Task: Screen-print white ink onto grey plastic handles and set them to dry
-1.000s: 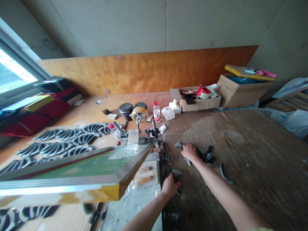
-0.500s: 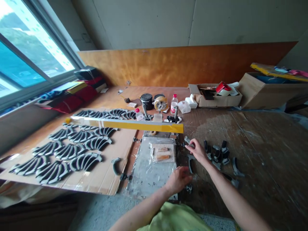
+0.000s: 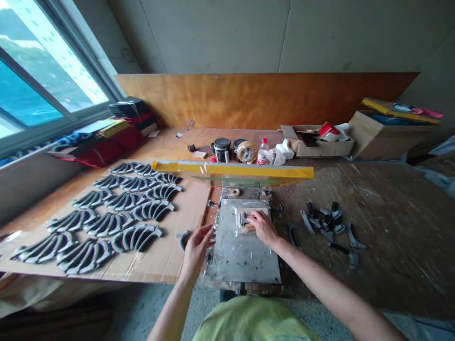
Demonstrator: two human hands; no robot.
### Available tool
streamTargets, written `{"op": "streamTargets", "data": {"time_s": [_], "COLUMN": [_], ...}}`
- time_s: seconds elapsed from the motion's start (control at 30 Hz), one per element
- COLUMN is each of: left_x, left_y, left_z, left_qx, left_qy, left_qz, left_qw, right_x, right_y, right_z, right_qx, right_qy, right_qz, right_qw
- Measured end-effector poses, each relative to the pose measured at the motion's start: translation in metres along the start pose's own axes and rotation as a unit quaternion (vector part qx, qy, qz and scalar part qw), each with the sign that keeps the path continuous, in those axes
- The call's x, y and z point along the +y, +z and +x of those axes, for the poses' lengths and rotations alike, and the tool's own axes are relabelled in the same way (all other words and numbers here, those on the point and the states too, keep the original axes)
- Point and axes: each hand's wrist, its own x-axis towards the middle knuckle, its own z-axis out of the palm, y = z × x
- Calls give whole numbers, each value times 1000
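Note:
My right hand (image 3: 262, 226) rests on the plastic-covered printing plate (image 3: 241, 251), its fingers closed on a small grey curved part (image 3: 243, 219) set on the wooden jig there. My left hand (image 3: 197, 245) hovers open at the plate's left edge, fingers spread, close to a loose grey curved part (image 3: 184, 237) on the cardboard. The yellow-edged screen frame (image 3: 234, 173) stands raised above the plate's far end.
Rows of dark curved parts (image 3: 117, 213) lie on a cardboard sheet (image 3: 167, 258) at the left. A pile of grey parts (image 3: 325, 222) sits right of the plate. Ink pots (image 3: 222, 148), tape roll (image 3: 246, 151), bottle (image 3: 263, 152) and cardboard boxes (image 3: 320, 148) line the back.
My right hand moved left from the pile with a grey part and set it on the jig. My left hand crossed from the plate's right side to its left edge and opened.

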Motion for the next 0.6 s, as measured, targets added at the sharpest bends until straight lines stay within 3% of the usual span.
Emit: {"op": "streamTargets", "data": {"time_s": [0.13, 0.27, 0.37, 0.5, 0.6], "left_x": [45, 102, 132, 143, 135], "left_y": [-7, 1, 9, 13, 7], "left_z": [21, 44, 60, 69, 62], "left_qx": [13, 22, 18, 22, 14], "left_qy": [77, 203, 248, 235, 220], "left_qz": [-14, -68, -97, -71, -44], "left_qw": [997, 977, 964, 969, 974], "right_x": [-7, -8, -6, -8, -8], "right_y": [-4, -3, 9, 24, 18], "right_z": [4, 14, 19, 18, 13], "right_qx": [-44, -47, -60, -73, -60], "right_qy": [17, 7, -18, -23, -17], "right_qz": [-56, -58, -50, -46, -38], "right_qw": [997, 997, 997, 996, 997]}}
